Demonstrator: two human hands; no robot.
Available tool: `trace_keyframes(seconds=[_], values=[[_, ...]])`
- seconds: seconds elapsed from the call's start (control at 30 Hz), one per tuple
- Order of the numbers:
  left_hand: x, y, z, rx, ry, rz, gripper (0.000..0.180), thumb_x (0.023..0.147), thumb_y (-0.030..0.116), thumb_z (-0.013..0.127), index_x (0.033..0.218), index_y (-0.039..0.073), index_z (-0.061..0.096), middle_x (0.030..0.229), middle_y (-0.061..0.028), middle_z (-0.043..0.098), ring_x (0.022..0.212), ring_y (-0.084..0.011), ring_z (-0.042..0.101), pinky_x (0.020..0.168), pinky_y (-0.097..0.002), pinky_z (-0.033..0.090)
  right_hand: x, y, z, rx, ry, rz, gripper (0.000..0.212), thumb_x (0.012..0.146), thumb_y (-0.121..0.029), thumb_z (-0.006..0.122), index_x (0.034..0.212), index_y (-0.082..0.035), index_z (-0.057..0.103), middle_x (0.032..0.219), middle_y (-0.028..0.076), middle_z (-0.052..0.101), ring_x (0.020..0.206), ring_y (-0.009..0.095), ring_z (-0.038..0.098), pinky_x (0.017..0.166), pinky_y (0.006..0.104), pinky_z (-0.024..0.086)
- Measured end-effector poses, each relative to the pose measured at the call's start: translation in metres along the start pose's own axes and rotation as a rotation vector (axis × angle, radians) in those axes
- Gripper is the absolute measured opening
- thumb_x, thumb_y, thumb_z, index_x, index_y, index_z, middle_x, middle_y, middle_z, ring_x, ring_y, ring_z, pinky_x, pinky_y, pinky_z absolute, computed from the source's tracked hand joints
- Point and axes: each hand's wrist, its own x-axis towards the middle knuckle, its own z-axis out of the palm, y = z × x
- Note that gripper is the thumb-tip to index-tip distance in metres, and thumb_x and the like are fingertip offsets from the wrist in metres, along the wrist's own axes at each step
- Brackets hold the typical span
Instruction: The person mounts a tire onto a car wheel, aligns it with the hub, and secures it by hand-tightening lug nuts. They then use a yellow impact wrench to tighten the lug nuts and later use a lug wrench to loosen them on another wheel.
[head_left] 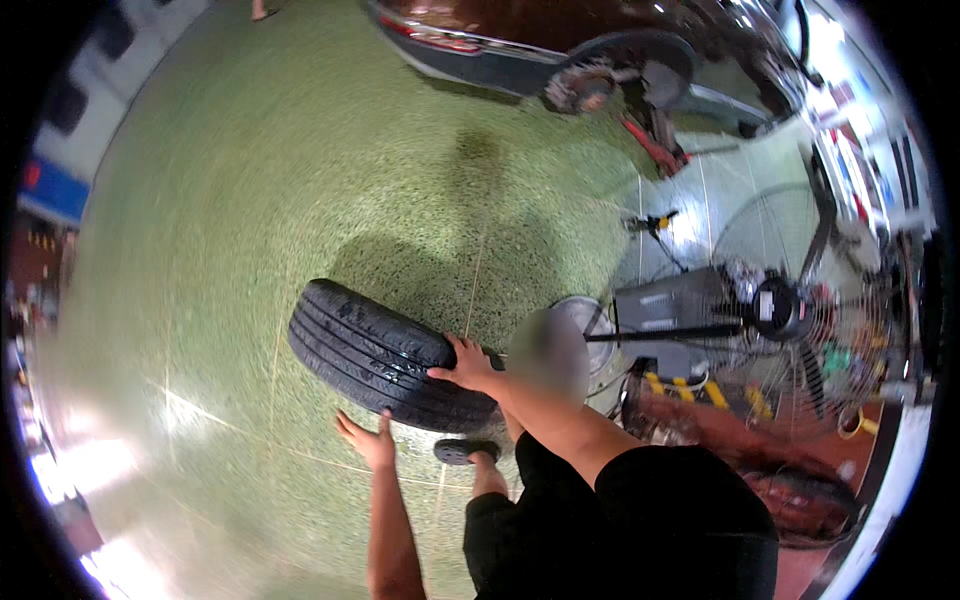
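A black car tyre (pixel 385 360) stands on its tread on the green speckled floor, in front of my feet, with wet shiny patches on its grooves. My right hand (pixel 466 365) lies on the tread near its right end, fingers spread, palm down. Just off the tyre's near side, my left hand (pixel 370 440) is held with its fingers apart and nothing in it; whether its thumb touches the rubber I cannot tell. A sandalled foot (pixel 468 451) of mine is close behind the tyre.
A dark car (pixel 500 45) at the far side has a wheel off, its hub bare, with a red jack (pixel 655 150) beside it. A large pedestal fan (pixel 780 310) stands at right, near a grey box (pixel 670 305). A yellow-and-black tool (pixel 655 224) lies on the floor.
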Motion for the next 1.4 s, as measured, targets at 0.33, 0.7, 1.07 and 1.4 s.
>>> trace_keyframes(seconds=[0.33, 0.7, 1.07, 1.4], values=[[0.028, -0.029, 0.047, 0.239, -0.718, -0.081, 0.137, 0.067, 0.044, 0.092, 0.156, -0.004, -0.001, 0.158, -0.0310, 0.017, 0.147, -0.0452, 0.022, 0.119, -0.0502, 0.028, 0.016, 0.006, 0.009, 0.919, 0.438, 0.127, 0.111, 0.083, -0.062, 0.073, 0.156, 0.001, 0.020, 0.145, 0.031, 0.042, 0.132, 0.041, 0.047, 0.107, 0.0468, 0.041], [0.176, 0.251, 0.175, 0.499, -0.505, 0.345, 0.131, 0.064, 0.046, 0.091, 0.160, 0.021, 0.006, 0.160, -0.0193, 0.017, 0.146, -0.0420, 0.022, 0.118, -0.0636, 0.011, 0.188, 0.105, -0.248, 1.767, 0.313, 0.372, 0.096, 0.088, -0.060, 0.070, 0.156, -0.009, 0.025, 0.151, 0.013, 0.043, 0.136, 0.028, 0.042, 0.109, 0.0473, 0.037], [0.274, 0.559, 0.434, -0.002, -0.776, 0.568, 0.093, 0.081, 0.053, 0.076, 0.150, 0.004, 0.038, 0.152, -0.0217, 0.040, 0.140, -0.0366, 0.041, 0.115, -0.0562, 0.028, 0.192, 0.148, -0.209, 1.083, 0.402, 0.209, 0.129, 0.079, -0.051, 0.082, 0.159, -0.001, -0.006, 0.164, 0.026, 0.009, 0.151, 0.038, 0.018, 0.120, 0.0468, 0.025], [0.260, 0.622, 0.522, 0.246, -0.623, 0.561, 0.115, 0.075, 0.063, 0.076, 0.160, 0.017, 0.015, 0.163, -0.0177, 0.019, 0.149, -0.0411, 0.020, 0.113, -0.0687, 0.018, 0.248, 0.144, -0.388, 0.902, 0.488, 0.361, 0.123, 0.080, -0.060, 0.076, 0.159, -0.004, 0.001, 0.156, 0.023, 0.028, 0.147, 0.032, 0.028, 0.116, 0.0423, 0.033]])
